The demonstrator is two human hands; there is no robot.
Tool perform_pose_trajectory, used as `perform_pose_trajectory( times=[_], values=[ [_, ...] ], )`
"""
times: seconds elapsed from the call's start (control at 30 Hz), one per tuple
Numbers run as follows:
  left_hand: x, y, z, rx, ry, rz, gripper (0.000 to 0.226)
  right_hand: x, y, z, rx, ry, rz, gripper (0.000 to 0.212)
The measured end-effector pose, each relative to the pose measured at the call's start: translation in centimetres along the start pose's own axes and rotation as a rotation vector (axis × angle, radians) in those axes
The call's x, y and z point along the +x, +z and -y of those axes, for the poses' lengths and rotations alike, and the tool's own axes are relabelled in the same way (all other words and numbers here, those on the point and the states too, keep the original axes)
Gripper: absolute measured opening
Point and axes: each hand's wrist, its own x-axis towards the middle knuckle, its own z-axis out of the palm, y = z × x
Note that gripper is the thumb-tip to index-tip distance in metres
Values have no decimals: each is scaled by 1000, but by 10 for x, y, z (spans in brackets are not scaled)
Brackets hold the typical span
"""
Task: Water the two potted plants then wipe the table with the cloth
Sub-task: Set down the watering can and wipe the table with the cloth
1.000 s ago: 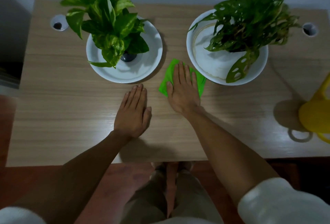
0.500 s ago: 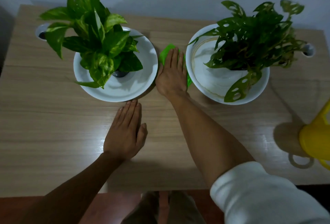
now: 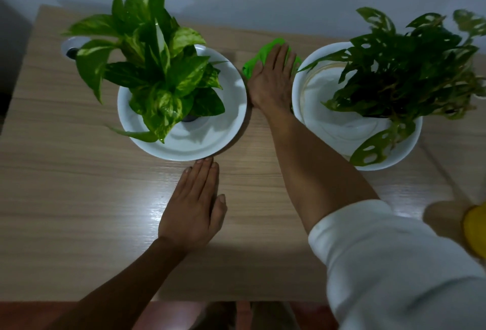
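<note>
My right hand (image 3: 272, 79) lies flat on the bright green cloth (image 3: 259, 56), pressing it to the wooden table (image 3: 79, 198) in the gap between the two plants. Most of the cloth is hidden under the palm. The left plant (image 3: 147, 66) has broad variegated leaves and stands in a white dish (image 3: 231, 108). The right plant (image 3: 410, 71) has dark holed leaves and stands in another white dish (image 3: 342, 129). My left hand (image 3: 194, 206) rests flat on the table, fingers together, just below the left dish, holding nothing.
A yellow watering can (image 3: 476, 232) shows partly at the right edge. A round cable hole (image 3: 72, 48) sits at the table's back left corner. A grey wall runs behind the table. The table's front edge is near my body.
My right hand has slid the green cloth away from me, from in front of the dishes up into the gap between them. My left hand has stayed flat on the table.
</note>
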Motion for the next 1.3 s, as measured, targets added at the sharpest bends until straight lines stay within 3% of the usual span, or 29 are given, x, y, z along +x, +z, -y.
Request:
perform_pose_trajectory(
  times=[0.27, 0.53, 1.0, 1.3],
  values=[
    [0, -6, 1, -33, 3, 8, 64, -87, 10, -20, -172, -301, 35, 67],
    [-1, -9, -2, -17, 12, 0, 63, -194, 7, -56, -150, -432, 103, 62],
    [0, -5, -5, -11, -4, -52, 62, -27, -12, -6, -100, -282, 82, 62],
    [2, -5, -2, -7, -22, -43, 64, 28, -13, 21, -139, -482, 131, 61]
  ],
)
